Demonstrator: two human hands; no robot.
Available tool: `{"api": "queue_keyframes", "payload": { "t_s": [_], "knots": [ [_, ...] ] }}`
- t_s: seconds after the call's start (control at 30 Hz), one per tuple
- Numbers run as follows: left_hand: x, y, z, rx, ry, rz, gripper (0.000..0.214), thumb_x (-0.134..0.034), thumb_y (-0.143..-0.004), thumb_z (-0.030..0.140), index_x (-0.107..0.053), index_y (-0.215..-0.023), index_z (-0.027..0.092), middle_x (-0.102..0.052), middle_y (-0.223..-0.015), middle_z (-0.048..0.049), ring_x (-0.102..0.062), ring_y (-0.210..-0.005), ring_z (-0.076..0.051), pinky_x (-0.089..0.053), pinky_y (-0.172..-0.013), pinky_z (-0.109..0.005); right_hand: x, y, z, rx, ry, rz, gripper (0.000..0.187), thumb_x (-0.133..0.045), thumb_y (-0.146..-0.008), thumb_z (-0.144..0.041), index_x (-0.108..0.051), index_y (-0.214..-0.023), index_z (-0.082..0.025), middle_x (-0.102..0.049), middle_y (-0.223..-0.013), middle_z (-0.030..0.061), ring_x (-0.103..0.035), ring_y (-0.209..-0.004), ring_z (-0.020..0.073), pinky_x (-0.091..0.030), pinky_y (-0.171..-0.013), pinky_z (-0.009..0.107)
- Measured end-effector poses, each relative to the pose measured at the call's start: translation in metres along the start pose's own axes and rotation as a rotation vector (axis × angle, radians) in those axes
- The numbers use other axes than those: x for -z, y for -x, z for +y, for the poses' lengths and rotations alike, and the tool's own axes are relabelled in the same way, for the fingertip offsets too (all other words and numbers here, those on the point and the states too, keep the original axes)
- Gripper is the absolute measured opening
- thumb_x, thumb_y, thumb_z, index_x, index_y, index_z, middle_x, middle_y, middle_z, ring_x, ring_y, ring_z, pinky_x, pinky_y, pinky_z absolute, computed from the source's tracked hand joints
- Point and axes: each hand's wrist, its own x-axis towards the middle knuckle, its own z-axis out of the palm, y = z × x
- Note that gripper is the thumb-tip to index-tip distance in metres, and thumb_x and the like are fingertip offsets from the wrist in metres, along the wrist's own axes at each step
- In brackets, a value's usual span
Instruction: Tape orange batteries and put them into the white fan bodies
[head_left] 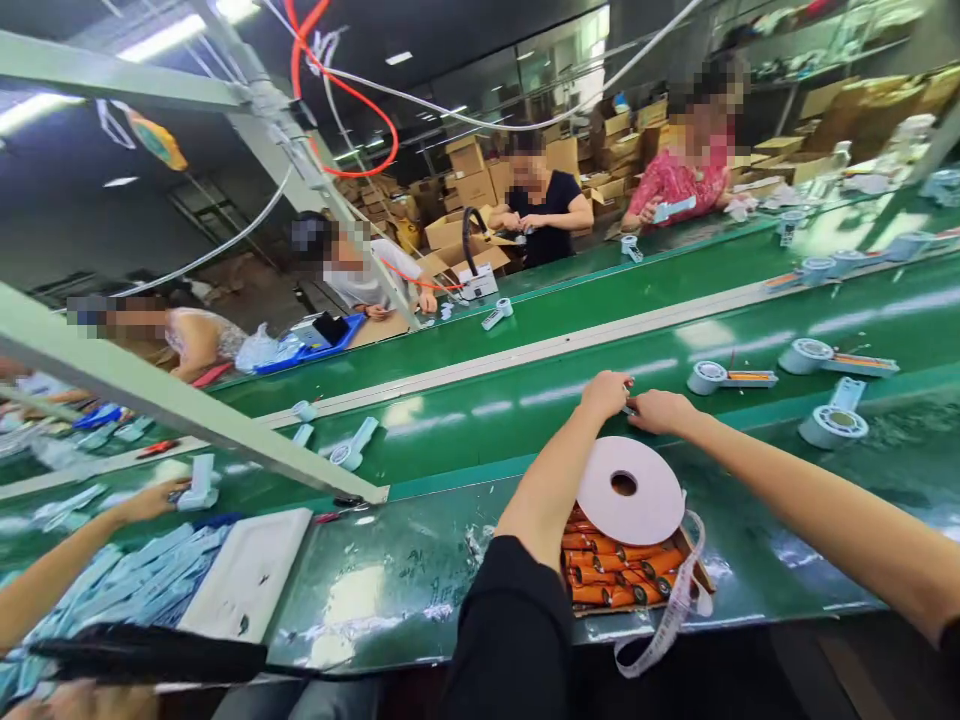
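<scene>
Over the green conveyor belt (517, 400), my left hand (606, 393) and my right hand (663, 411) are close together with fingers pinched. Something small and pale may be between the fingertips; it is too small to name. Just below my hands lies a big white roll (600, 490) of label tape on a box of orange cylindrical cells (611, 575). The tape's loose end (667, 630) hangs over the bench edge. To the right, pale blue fan-like housings (707, 377) with open handles lie on the belt, and another housing (832, 426) is beside it.
At left, a co-worker's hand (154, 498) holds a pale blue housing (201, 484) near a heap of blue parts (150, 580) and a white tray (247, 575). A slanting metal post (187, 400) stands left of me. Several people work across the belt.
</scene>
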Motion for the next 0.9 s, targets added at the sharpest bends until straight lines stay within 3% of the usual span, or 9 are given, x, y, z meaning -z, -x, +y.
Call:
{"api": "queue_keyframes", "payload": {
  "t_s": [0.17,0.23,0.3,0.37,0.43,0.53,0.67,0.8,0.9],
  "knots": [
    [-0.007,0.084,0.044,-0.071,0.021,-0.037,0.06,-0.081,-0.082,0.038,-0.061,-0.134,0.017,-0.063,-0.141,-0.0106,-0.055,-0.133,-0.025,-0.042,-0.118,-0.042,0.009,0.007,0.013,0.098,-0.141,0.178,0.005,-0.071,-0.088,-0.017,-0.075,-0.09,-0.017,-0.075,-0.104,0.0162,-0.07,-0.106,0.031,-0.051,-0.099,0.046],
    [-0.018,0.135,0.043,-0.114,0.018,-0.076,0.083,-0.089,-0.068,0.047,-0.058,-0.14,0.02,-0.06,-0.147,-0.0113,-0.046,-0.141,-0.036,-0.032,-0.123,-0.058,0.007,0.022,0.014,0.093,-0.206,0.291,0.019,-0.064,-0.093,-0.023,-0.074,-0.108,-0.018,-0.073,-0.121,0.0157,-0.065,-0.119,0.0303,-0.047,-0.106,0.044],
    [-0.03,0.175,0.035,-0.046,-0.109,-0.067,0.087,-0.084,-0.073,0.048,-0.05,-0.15,0.026,-0.054,-0.153,-0.0094,-0.04,-0.145,-0.041,-0.023,-0.122,-0.07,-0.001,0.045,0.012,0.083,-0.279,0.367,0.031,-0.056,-0.098,-0.03,-0.068,-0.124,-0.018,-0.071,-0.127,0.0136,-0.065,-0.12,0.0262,-0.049,-0.104,0.04],
    [-0.041,0.197,0.029,0.041,-0.205,-0.011,0.064,-0.072,-0.087,0.037,-0.053,-0.147,0.029,-0.058,-0.149,-0.0078,-0.044,-0.141,-0.037,-0.025,-0.121,-0.068,-0.01,0.075,0.006,0.086,-0.357,0.379,0.035,-0.048,-0.103,-0.037,-0.063,-0.129,-0.019,-0.074,-0.119,0.0101,-0.07,-0.106,0.0216,-0.054,-0.092,0.033],
    [-0.049,0.201,0.029,0.085,-0.238,0.039,0.052,-0.066,-0.091,0.033,-0.058,-0.142,0.028,-0.06,-0.146,-0.0086,-0.045,-0.138,-0.035,-0.031,-0.12,-0.064,-0.019,0.11,-0.001,0.103,-0.482,0.337,0.037,-0.043,-0.105,-0.045,-0.063,-0.122,-0.02,-0.076,-0.104,0.0063,-0.071,-0.089,0.0187,-0.055,-0.079,0.029],
    [-0.06,0.188,0.034,0.132,-0.27,0.06,0.073,-0.075,-0.083,0.049,-0.051,-0.149,0.027,-0.055,-0.151,-0.0113,-0.037,-0.143,-0.042,-0.027,-0.117,-0.073,-0.027,0.152,-0.012,0.063,-0.572,0.235,0.038,-0.049,-0.101,-0.057,-0.062,-0.102,-0.021,-0.071,-0.081,0.0013,-0.065,-0.07,0.0177,-0.049,-0.067,0.029],
    [-0.062,0.169,0.041,0.235,-0.344,0.116,0.08,-0.078,-0.08,0.05,-0.051,-0.149,0.022,-0.06,-0.144,-0.0151,-0.041,-0.138,-0.045,-0.022,-0.115,-0.079,-0.032,0.173,-0.026,-0.084,-0.33,0.21,0.041,-0.061,-0.091,-0.064,-0.056,-0.083,-0.023,-0.064,-0.073,0.0,-0.057,-0.066,0.0182,-0.04,-0.063,0.03],
    [-0.043,0.172,0.052,0.152,-0.353,0.171,0.061,-0.076,-0.078,0.041,-0.064,-0.134,0.018,-0.068,-0.131,-0.0148,-0.047,-0.13,-0.044,-0.028,-0.114,-0.073,-0.027,0.169,-0.034,-0.113,-0.45,0.286,0.037,-0.065,-0.09,-0.057,-0.061,-0.106,-0.023,-0.071,-0.093,0.0032,-0.059,-0.069,0.018,-0.043,-0.066,0.03],
    [-0.031,0.189,0.061,0.091,-0.36,0.303,0.058,-0.072,-0.079,0.038,-0.065,-0.132,0.015,-0.07,-0.128,-0.0128,-0.05,-0.124,-0.039,-0.023,-0.12,-0.069,-0.016,0.172,-0.04,-0.041,-0.735,0.093,0.045,-0.06,-0.094,-0.056,-0.063,-0.122,-0.021,-0.069,-0.078,-0.0015,-0.057,-0.061,0.0159,-0.042,-0.06,0.027]
  ]
}}
